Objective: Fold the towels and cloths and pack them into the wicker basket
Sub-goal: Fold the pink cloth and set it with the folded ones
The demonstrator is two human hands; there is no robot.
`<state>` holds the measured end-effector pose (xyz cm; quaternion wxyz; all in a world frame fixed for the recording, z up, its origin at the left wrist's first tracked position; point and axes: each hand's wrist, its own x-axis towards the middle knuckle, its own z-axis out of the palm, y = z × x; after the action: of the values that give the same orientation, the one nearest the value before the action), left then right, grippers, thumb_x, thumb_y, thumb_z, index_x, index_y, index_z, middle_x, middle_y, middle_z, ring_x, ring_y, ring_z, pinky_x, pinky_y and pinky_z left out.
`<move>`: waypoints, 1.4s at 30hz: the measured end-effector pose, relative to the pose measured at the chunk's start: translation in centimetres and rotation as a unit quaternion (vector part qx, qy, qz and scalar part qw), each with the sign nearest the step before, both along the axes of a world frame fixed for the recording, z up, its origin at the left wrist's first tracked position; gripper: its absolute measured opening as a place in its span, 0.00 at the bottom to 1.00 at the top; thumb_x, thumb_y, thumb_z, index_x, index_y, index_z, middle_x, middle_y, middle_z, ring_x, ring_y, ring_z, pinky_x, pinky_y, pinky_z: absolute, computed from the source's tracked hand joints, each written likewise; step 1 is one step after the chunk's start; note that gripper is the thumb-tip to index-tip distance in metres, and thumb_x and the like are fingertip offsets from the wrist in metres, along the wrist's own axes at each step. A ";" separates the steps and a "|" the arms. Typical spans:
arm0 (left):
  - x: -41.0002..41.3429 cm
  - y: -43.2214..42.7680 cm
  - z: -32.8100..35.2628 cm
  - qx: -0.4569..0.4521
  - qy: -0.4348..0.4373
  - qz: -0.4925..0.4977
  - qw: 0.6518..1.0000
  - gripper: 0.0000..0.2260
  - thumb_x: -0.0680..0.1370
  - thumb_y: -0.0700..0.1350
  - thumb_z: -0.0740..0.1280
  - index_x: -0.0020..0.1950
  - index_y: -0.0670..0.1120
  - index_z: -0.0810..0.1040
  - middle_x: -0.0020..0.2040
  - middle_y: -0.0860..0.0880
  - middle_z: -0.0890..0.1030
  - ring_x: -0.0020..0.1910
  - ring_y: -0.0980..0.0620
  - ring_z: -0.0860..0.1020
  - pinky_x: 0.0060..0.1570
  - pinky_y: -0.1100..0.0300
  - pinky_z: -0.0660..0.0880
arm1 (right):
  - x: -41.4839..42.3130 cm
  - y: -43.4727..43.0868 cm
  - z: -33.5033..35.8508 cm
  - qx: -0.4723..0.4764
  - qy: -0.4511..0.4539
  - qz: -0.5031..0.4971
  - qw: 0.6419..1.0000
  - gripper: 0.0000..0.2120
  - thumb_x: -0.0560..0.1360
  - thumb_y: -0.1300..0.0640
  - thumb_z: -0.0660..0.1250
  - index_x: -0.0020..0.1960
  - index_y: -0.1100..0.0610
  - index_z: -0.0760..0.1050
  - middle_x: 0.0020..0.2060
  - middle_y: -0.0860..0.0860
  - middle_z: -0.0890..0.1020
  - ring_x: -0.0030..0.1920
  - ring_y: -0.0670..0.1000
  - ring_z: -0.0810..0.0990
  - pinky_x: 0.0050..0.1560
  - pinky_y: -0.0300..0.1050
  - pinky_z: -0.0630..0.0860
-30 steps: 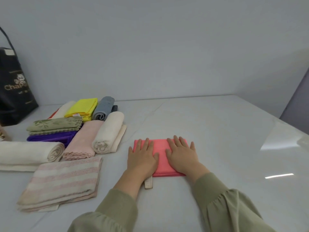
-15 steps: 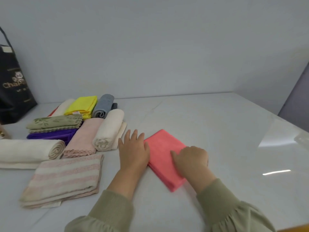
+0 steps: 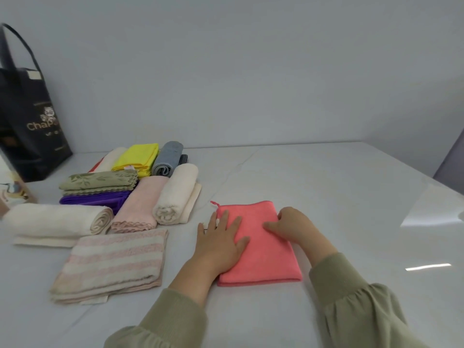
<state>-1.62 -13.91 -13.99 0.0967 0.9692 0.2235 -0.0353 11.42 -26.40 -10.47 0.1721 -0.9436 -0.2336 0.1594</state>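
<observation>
Cloth (image 3: 261, 249) long axis runs away from person. Left hand (image 3: 221, 243) flat on its left edge, fingers spread; right hand (image 3: 288, 223) curled at far-right corner, pinch unclear.

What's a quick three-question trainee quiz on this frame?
1. True or false: the left hand lies flat, fingers straight, over the left edge of the coral cloth.
2. Where is the striped towel relative to the coral cloth? A) to its left, apart from it B) to its right C) on top of it
3. Is the wicker basket in view?

Key: 1 true; 2 A; 3 no.
</observation>
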 end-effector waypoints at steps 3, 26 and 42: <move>0.0 0.1 -0.1 -0.012 -0.014 0.004 1.000 0.28 0.81 0.62 0.48 0.78 0.57 0.46 0.79 0.49 0.41 0.77 0.47 0.40 0.73 0.42 0.41 | -0.1 0.1 -0.3 0.113 0.027 -0.008 0.993 0.09 0.71 0.53 0.69 0.46 0.57 0.74 0.42 0.51 0.78 0.41 0.51 0.76 0.39 0.43 0.71; -0.9 3.5 2.3 -0.319 -0.230 0.181 0.902 0.31 0.74 0.57 0.69 0.72 0.42 0.68 0.61 0.45 0.77 0.56 0.50 0.77 0.54 0.61 0.70 | 0.5 -1.1 -0.8 0.502 0.460 0.018 0.732 0.14 0.66 0.72 0.65 0.50 0.65 0.76 0.42 0.59 0.84 0.41 0.55 0.84 0.44 0.49 0.82; -1.5 3.0 3.2 -0.417 -0.243 0.196 0.854 0.11 0.76 0.36 0.66 0.33 0.42 0.72 0.21 0.49 0.68 0.16 0.56 0.60 0.20 0.67 0.55 | 1.2 -2.8 0.3 0.326 0.137 0.038 0.935 0.11 0.71 0.59 0.71 0.40 0.69 0.79 0.29 0.49 0.77 0.29 0.44 0.71 0.36 0.36 0.68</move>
<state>-3.11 -10.92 -10.74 0.5478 0.7517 0.3429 0.1312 12.61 -29.16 -10.22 0.4944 -0.7952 -0.2824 0.2084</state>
